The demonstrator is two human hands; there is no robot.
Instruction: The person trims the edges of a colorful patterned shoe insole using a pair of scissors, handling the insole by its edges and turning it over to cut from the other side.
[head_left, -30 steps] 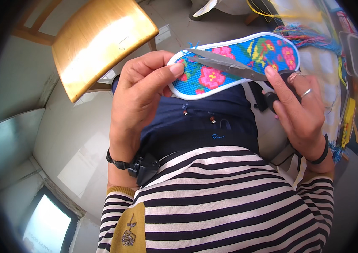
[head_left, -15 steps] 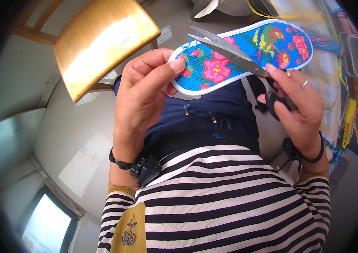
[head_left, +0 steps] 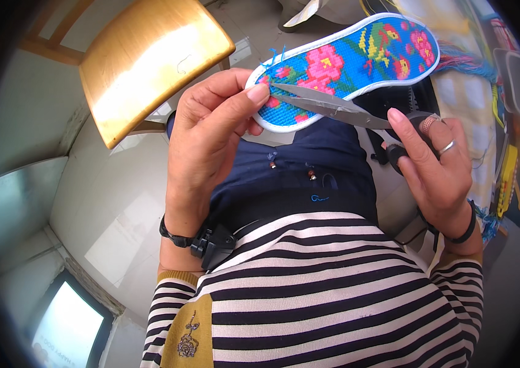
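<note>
My left hand (head_left: pixel 211 122) pinches the near-left end of an embroidered shoe insole (head_left: pixel 358 61), its thumb on top. The insole is blue with pink, red, green and yellow flower stitching and a white bound edge. Short loose blue threads (head_left: pixel 275 56) stick out from its upper edge near my left fingers. My right hand (head_left: pixel 435 162) holds a pair of scissors (head_left: pixel 340 109) with black handles, fingers through the loops. The blades lie over the insole, slightly parted, and their tips point left close to my left thumb. A snipped blue thread (head_left: pixel 319 198) rests on my dark lap.
A wooden chair (head_left: pixel 156 55) stands at the upper left with a thread on its seat. On the right, a checked cloth (head_left: pixel 477 110) carries bundles of coloured thread (head_left: pixel 465 61) and a yellow strip (head_left: pixel 506 172). A lit screen (head_left: pixel 70 325) is at the lower left.
The scissors' tips have swung down and left from the insole's upper edge toward my left thumb. The insole's far end has tilted upward and left. My left hand stays nearly still.
</note>
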